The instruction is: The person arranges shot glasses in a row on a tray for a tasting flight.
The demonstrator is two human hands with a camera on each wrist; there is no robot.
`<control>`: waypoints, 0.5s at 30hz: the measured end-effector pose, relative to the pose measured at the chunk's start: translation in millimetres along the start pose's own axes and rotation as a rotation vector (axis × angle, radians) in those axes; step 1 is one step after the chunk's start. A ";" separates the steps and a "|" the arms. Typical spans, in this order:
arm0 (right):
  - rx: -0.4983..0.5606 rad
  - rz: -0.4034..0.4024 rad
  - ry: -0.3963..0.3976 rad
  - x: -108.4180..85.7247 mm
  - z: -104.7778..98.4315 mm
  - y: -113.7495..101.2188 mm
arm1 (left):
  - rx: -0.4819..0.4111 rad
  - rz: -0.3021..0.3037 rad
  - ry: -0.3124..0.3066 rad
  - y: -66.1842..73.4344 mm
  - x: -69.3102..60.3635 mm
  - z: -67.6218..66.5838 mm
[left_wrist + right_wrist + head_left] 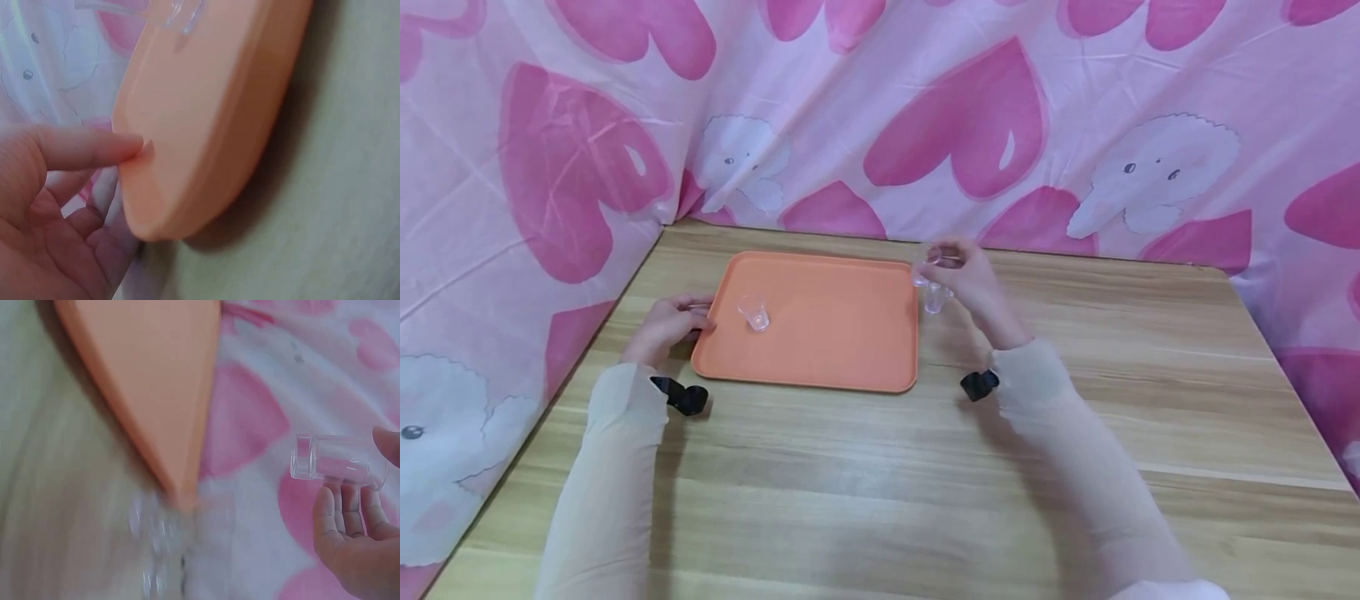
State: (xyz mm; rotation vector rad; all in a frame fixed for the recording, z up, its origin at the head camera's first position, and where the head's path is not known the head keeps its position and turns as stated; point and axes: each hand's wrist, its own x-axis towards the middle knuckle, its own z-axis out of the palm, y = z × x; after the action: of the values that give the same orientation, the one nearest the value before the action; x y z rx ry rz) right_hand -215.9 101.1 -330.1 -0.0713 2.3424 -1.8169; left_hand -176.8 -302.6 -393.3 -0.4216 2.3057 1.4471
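The orange tray [827, 333] lies on the wooden table, and a small clear cup [755, 315] stands upright on its left part. My left hand [662, 327] grips the tray's left edge; in the left wrist view the thumb [94, 148] is over the rim and the other fingers are beneath or beside it. By the tray's right edge, my right hand [972, 282] holds another clear cup [340, 460] between thumb and fingers, raised off the table. Below that hand, more clear cups [934, 300] stand on the table; their number is hard to tell.
Pink curtains with hearts and white cartoon animals [955, 117] hang behind and to the left of the table [820, 483]. Black wrist cameras [688, 397] are worn at both cuffs. Bare wood shows in front of the tray and at the right.
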 end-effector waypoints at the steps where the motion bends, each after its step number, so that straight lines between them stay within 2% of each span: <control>1: -0.004 -0.002 -0.016 0.3 7.4 -0.5 | 0.000 -0.001 0.003 0.8 0.7 0.5; 8: 0.005 0.007 -0.131 5.1 57.0 -0.5 | -0.010 0.003 0.038 4.1 2.3 3.9; 15: 0.017 0.041 -0.164 10.0 92.9 3.9 | -0.010 0.009 0.036 5.7 0.8 4.5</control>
State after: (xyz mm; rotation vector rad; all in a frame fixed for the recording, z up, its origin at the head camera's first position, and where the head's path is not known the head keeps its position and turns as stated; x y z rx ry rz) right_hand -209.9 11.7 -357.3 -0.1623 2.1996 -1.7413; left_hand -179.3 -296.2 -390.9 -0.4447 2.3324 1.4673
